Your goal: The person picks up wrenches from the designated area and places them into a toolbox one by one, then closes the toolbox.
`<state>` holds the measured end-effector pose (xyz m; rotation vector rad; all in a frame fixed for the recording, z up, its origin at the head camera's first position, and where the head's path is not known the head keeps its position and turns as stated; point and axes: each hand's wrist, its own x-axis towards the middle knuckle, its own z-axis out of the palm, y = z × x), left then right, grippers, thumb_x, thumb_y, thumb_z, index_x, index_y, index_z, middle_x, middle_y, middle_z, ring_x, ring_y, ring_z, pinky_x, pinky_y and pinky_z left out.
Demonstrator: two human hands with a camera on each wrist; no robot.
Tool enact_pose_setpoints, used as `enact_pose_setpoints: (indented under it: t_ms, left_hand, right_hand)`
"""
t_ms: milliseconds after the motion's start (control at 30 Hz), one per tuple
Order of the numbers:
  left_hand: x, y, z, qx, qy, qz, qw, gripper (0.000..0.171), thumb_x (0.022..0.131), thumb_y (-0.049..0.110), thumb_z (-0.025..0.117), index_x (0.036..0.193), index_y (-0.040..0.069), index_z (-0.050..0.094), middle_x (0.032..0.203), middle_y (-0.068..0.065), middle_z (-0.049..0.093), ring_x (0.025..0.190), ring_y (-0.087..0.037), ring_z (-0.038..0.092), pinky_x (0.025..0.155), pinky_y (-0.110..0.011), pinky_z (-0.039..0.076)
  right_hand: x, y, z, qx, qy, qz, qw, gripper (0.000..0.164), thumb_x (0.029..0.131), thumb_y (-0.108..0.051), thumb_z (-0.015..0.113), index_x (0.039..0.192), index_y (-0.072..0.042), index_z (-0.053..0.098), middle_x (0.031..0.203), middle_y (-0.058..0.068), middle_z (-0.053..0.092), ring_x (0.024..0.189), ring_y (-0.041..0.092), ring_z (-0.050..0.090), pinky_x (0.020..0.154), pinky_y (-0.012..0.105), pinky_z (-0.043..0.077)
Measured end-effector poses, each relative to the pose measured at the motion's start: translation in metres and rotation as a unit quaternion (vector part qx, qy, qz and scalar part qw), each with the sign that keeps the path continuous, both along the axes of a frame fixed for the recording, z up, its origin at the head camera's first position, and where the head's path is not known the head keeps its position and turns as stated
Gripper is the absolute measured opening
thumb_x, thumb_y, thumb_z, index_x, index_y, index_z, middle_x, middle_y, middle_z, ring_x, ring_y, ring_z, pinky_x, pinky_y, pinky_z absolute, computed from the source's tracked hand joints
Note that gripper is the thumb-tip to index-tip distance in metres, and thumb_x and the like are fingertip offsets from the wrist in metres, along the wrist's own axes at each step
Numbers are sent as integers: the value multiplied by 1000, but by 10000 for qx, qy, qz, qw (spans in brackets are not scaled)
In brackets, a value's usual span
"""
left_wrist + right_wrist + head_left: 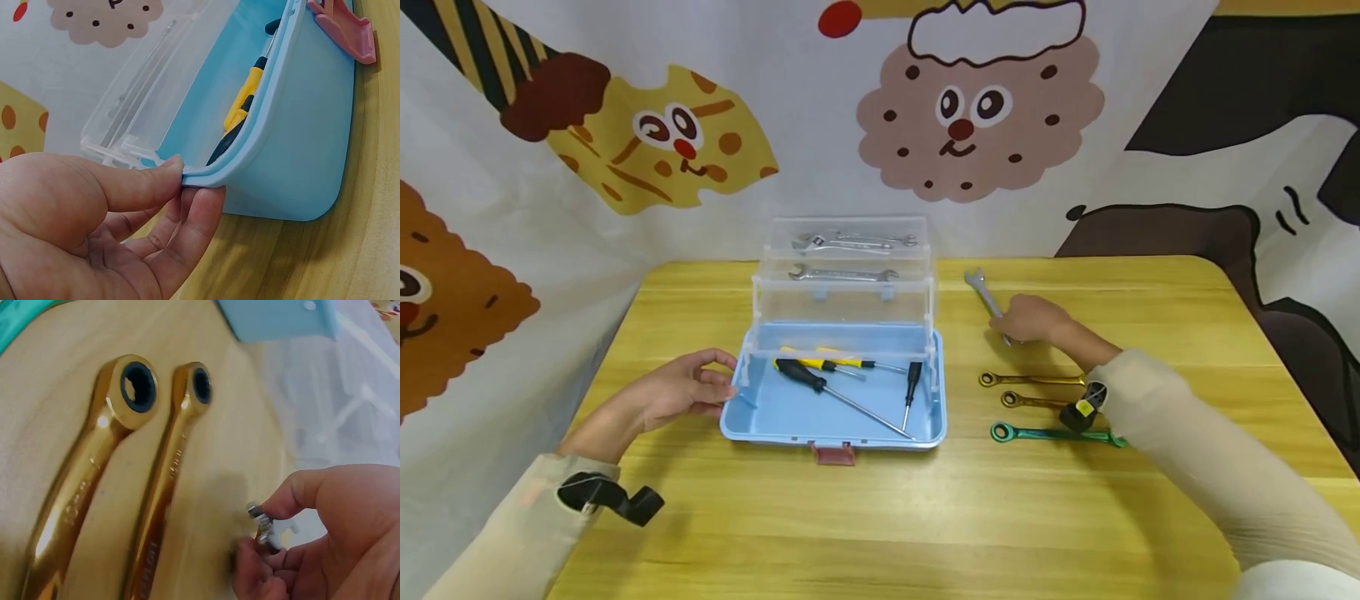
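My left hand [688,385] pinches the left rim of a blue toolbox [730,429], thumb on top and fingers beneath, as the left wrist view shows. Inside the box lie black-handled screwdrivers [800,373] and yellow-handled screwdrivers [820,363]. To the right of the box, my right hand [1033,319] grips a silver wrench [982,287] near its lower end; its open jaw end points away toward the wall. In the right wrist view the silver wrench [265,531] shows end-on between thumb and fingers.
Clear raised trays [842,287] behind the box hold several silver wrenches [842,274]. Two gold ratchet wrenches [1030,380] and a green ratchet wrench [1045,434] lie below my right hand, partly under the wrist. A pink latch [834,455] hangs at the box front. A printed curtain [805,167] stands behind the table.
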<state>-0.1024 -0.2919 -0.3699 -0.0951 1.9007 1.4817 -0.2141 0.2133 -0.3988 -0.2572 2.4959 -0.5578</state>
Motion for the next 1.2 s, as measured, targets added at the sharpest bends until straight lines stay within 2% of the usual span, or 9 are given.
enact_pose_setpoints:
  t_ms: [67, 233, 333, 400, 500, 633, 767, 1033, 1200]
  left_hand:
    - [-1, 0, 0, -18, -5, -7, 10000, 34, 101, 1, 60, 130, -3, 41, 97, -5, 64, 87, -18, 67, 81, -31, 59]
    - [-1, 0, 0, 32, -5, -45, 10000, 34, 101, 1, 60, 129, -2, 42, 98, -5, 64, 88, -18, 67, 81, -32, 59]
    - [0, -2, 0, 66, -16, -22, 10000, 33, 101, 1, 60, 129, 0, 42, 97, -5, 64, 87, -19, 67, 81, -32, 59]
    - [0, -3, 0, 83, 10, -44, 10000, 32, 101, 1, 60, 128, 0, 42, 96, -4, 63, 87, -19, 67, 81, -32, 59]
    - [1, -2, 0, 75, -3, -1, 10000, 32, 101, 1, 60, 128, 0, 42, 96, -4, 63, 87, -19, 67, 81, -32, 59]
    - [0, -1, -1, 55, -25, 40, 10000, 34, 101, 0, 60, 129, -2, 41, 98, -6, 64, 88, -18, 67, 81, -32, 59]
    - [0, 0, -2, 64, -11, 27, 10000, 35, 101, 0, 60, 130, -2, 41, 99, -6, 64, 88, -18, 68, 80, -32, 59]
    - [0, 1, 0, -15, -38, 89, 10000, 33, 101, -2, 59, 129, -2, 42, 98, -6, 63, 87, -18, 68, 80, -31, 59]
    - [0, 2, 1, -47, -17, 81, 10000, 33, 101, -1, 59, 129, -2, 42, 98, -6, 63, 88, -18, 67, 80, -31, 59]
  right_hand:
    - [1, 7, 1, -293, -68, -184, 9994, 43, 103, -27, 50, 78, 1, 71, 62, 4, 59, 51, 13, 43, 51, 28, 39]
    - [5, 28, 3, -865, 69, -663, 9940, 38, 106, -29, 50, 110, 9, 57, 77, 8, 54, 60, 17, 43, 56, 34, 39]
    - [8, 41, 3, -1055, 406, -897, 9895, 51, 105, -36, 53, 128, 9, 48, 93, 18, 57, 71, 25, 50, 61, 36, 42]
    - [9, 48, 0, -1156, 642, -1061, 9855, 63, 104, -42, 56, 139, 9, 42, 110, 26, 57, 86, 32, 55, 68, 39, 45]
    - [10, 56, -6, -1449, 923, -1313, 9763, 74, 101, -47, 61, 151, 3, 37, 123, 30, 54, 100, 35, 56, 76, 38, 46]
    - [10, 63, -14, -1911, 1141, -1621, 9614, 73, 99, -42, 67, 153, -2, 40, 120, 22, 55, 94, 27, 52, 73, 31, 45]
    - [8, 69, -23, -2201, 1091, -1800, 9525, 67, 99, -39, 68, 151, -4, 46, 120, 15, 53, 91, 20, 48, 69, 26, 44]
    - [4, 74, -35, -2448, 860, -2024, 9443, 52, 101, -34, 66, 142, -3, 57, 141, 19, 54, 104, 14, 48, 74, 19, 42]
    - [3, 76, -42, -2517, 827, -2114, 9408, 49, 102, -32, 64, 141, -2, 58, 141, 18, 55, 107, 12, 48, 76, 18, 43]
